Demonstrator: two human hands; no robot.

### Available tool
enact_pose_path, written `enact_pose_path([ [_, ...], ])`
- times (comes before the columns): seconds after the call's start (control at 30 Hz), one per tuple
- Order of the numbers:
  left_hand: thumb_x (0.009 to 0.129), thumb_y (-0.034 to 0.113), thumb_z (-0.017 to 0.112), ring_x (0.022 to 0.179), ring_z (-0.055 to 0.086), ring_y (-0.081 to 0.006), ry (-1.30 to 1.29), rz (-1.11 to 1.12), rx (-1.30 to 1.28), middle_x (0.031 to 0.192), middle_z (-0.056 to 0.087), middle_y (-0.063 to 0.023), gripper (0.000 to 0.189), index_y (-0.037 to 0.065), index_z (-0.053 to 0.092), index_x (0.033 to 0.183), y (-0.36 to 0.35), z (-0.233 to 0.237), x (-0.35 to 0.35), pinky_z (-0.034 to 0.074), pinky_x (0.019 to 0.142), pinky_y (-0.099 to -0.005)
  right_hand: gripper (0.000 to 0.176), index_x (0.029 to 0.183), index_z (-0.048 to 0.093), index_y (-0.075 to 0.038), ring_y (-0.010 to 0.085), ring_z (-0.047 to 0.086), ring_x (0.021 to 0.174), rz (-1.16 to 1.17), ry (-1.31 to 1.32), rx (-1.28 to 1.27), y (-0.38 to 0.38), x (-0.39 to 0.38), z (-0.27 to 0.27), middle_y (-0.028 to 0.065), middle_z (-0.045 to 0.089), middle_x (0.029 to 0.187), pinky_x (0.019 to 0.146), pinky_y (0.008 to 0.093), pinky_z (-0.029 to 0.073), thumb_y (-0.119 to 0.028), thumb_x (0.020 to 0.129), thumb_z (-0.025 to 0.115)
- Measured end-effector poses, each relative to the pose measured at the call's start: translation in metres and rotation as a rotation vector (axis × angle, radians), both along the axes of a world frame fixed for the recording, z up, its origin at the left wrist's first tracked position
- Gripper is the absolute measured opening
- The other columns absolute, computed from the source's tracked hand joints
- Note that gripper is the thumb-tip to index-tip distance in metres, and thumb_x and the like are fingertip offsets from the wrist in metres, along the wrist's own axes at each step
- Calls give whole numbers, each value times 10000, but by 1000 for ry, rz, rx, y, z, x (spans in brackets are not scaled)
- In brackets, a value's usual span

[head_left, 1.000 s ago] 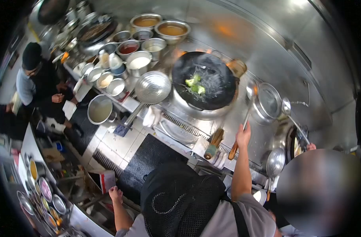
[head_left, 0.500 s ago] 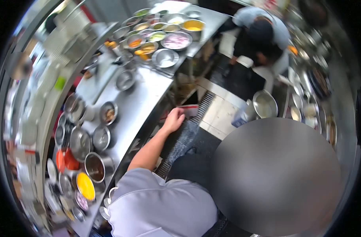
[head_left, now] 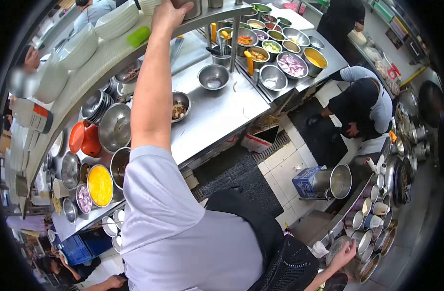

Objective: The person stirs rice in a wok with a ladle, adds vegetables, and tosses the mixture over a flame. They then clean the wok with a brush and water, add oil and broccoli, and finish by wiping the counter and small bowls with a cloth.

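Note:
My left hand is stretched out to the shelf at the top, its fingers round a metal container cut off by the frame edge. At lower right my right hand has its fingers apart and holds nothing visible, near metal pans and a round strainer. Below my left forearm, a bowl with food pieces and an empty metal bowl stand on the steel counter.
Bowls of cut onion and yellow liquid stand at the upper counter. A co-worker bends near a large pot on the right. White dishes line the shelf. A box sits by the floor mat.
My left hand has gone from above the floor beside the counter up to the container on the shelf. The view has shifted, and my right hand now shows at lower right.

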State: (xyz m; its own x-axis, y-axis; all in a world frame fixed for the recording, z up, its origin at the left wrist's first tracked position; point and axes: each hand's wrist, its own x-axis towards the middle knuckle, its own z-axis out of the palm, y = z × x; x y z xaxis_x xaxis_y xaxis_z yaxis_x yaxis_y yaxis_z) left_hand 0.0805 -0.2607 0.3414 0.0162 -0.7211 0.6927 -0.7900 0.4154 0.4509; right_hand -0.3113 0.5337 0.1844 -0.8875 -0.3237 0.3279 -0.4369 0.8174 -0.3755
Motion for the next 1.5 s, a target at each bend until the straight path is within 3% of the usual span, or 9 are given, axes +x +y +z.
enact_pose_path([
  [0.1,759,388,757,1081,619,-397,128,-92,117,1124,644,-283,648,-31,566,1215,30,23,10,488,928,-419,360,1298,563,-21,197,559,883,207,-164,-122,-89,26,1,123,541,1082,779,321,470,-132,957,576],
  [0.17,778,334,758,975,623,-243,62,-177,319,980,666,-136,429,2,600,998,68,34,16,477,837,-352,342,1278,576,-20,157,548,848,324,-334,-172,-140,51,13,92,536,1024,745,284,462,-113,949,579],
  [0.23,749,304,782,850,641,-171,31,-322,65,837,668,-87,358,10,602,845,106,12,22,486,747,-300,328,1258,589,-18,126,534,845,468,-404,-124,-180,71,23,49,528,967,723,247,444,-80,936,583],
  [0.3,693,224,830,847,628,-326,79,-458,147,995,632,-107,349,4,601,837,160,-8,16,504,797,-396,343,1241,603,-10,121,537,824,538,-536,-239,-219,95,40,45,544,929,718,246,442,-27,898,609],
  [0.6,570,21,857,1293,486,-390,132,-968,418,1431,438,-251,339,52,596,783,304,-129,-63,470,986,-422,604,1307,587,-55,109,496,611,933,-446,-362,-305,138,70,25,536,768,624,254,428,-99,746,807],
  [0.83,514,-37,815,1348,415,-415,-13,-1210,265,1467,382,-264,390,70,588,813,348,-143,-115,447,1035,-453,401,1165,627,-24,80,503,539,570,-554,-495,-279,135,41,33,578,712,508,228,409,-107,803,777],
  [1.1,562,27,813,1347,402,-431,-39,-1430,150,1478,382,-230,352,56,563,809,385,-165,-173,417,1047,-481,154,978,623,13,65,543,495,422,-219,-362,-230,123,17,62,645,682,468,237,438,-97,891,686],
  [1.3,571,32,803,1361,382,-430,-52,-1560,128,1481,384,-220,317,49,565,780,412,-174,-208,400,1060,-479,129,921,592,31,154,663,539,-53,-564,-577,-187,126,48,108,664,656,496,279,497,-93,914,624],
  [1.5,597,50,794,1384,338,-442,-157,-1758,8,1493,363,-223,283,59,569,767,441,-176,-234,359,1069,-500,130,892,546,49,169,697,624,-216,-333,-708,-175,117,26,134,672,714,553,265,543,-64,945,582],
])
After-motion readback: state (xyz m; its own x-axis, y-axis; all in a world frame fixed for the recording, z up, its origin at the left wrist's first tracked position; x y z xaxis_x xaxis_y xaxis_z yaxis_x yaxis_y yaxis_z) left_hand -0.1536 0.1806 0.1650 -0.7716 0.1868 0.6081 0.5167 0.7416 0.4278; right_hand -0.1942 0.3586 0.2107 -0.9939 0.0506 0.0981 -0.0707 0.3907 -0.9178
